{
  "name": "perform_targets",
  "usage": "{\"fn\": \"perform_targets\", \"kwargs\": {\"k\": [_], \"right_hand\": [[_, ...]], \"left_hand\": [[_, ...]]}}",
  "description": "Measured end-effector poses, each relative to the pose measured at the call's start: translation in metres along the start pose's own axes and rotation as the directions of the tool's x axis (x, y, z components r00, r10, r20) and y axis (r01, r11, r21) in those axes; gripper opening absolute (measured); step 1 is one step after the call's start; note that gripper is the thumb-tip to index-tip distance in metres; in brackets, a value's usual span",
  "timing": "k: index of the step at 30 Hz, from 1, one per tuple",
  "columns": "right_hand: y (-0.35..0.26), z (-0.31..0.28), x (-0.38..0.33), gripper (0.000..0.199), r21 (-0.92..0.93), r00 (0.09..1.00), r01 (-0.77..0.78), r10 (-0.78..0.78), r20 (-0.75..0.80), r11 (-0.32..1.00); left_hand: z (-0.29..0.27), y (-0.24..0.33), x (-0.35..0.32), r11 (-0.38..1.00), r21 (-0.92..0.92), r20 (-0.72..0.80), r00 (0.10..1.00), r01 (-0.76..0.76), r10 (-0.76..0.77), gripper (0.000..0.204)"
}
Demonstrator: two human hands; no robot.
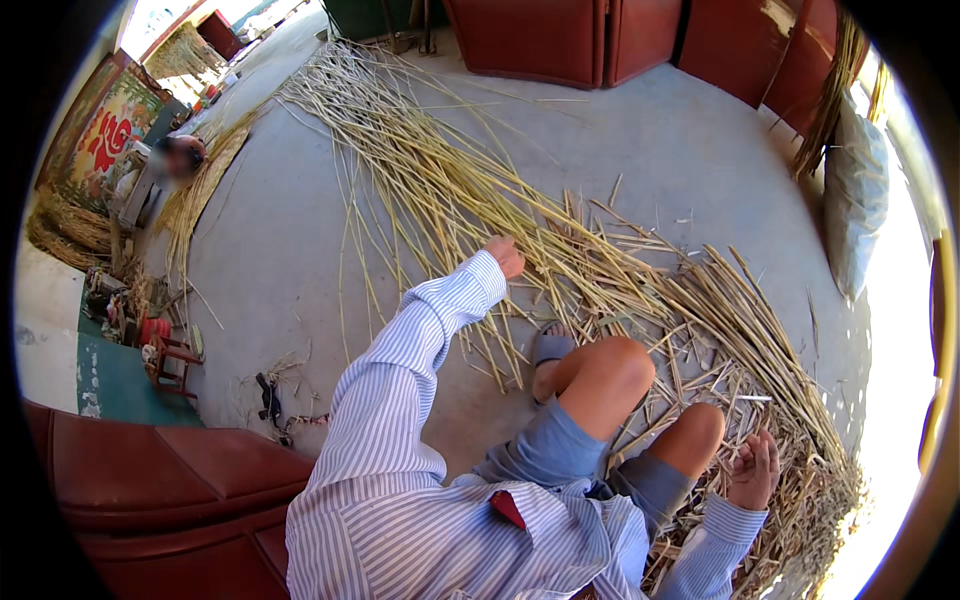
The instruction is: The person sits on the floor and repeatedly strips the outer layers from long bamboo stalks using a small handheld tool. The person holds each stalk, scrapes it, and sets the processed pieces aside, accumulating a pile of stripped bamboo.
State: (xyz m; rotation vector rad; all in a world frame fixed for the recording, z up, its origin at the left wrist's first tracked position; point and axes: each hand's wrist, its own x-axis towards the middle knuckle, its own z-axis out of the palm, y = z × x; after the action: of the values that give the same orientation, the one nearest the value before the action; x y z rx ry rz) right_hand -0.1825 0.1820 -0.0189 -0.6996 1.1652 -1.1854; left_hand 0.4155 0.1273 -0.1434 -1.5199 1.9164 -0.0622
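Observation:
My left hand (505, 257), arm stretched forward, is closed at the near side of a long spread of dry yellow-green reed stalks (430, 165). Its fingertips are partly hidden, but stalks run into its grip. Off to the right of my knees, my right hand (755, 470) is raised with its fingers curled in; whatever they may hold is too small to make out. Below and around it lies a heap of broken straw and husks (800, 500). A thicker bundle of stalks (745, 310) extends along the right side of this heap.
Dark red padded furniture (170, 470) stands at lower left, with red panels (530, 40) at the far side. A pale sack (855, 195) leans at right. Another person (178, 160) is at far left, near more stalks (205, 190) and a small red stool (175, 365).

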Motion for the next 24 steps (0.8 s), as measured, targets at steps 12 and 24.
{"fn": "perform_targets", "kwargs": {"k": [12,24], "right_hand": [[0.091,-0.162,0.01,0.026,-0.021,0.782,-0.197,0.144,-0.606,0.98],[0.182,-0.208,0.068,0.036,-0.023,0.706,-0.415,0.306,-0.639,0.91]], "left_hand": [[0.007,0.006,0.073,0.976,-0.218,-0.535,0.834,0.019,-0.136,0.021],[-0.329,0.192,-0.003,-0.309,-0.731,-0.606,0.787,-0.608,-0.116,0.023]]}}
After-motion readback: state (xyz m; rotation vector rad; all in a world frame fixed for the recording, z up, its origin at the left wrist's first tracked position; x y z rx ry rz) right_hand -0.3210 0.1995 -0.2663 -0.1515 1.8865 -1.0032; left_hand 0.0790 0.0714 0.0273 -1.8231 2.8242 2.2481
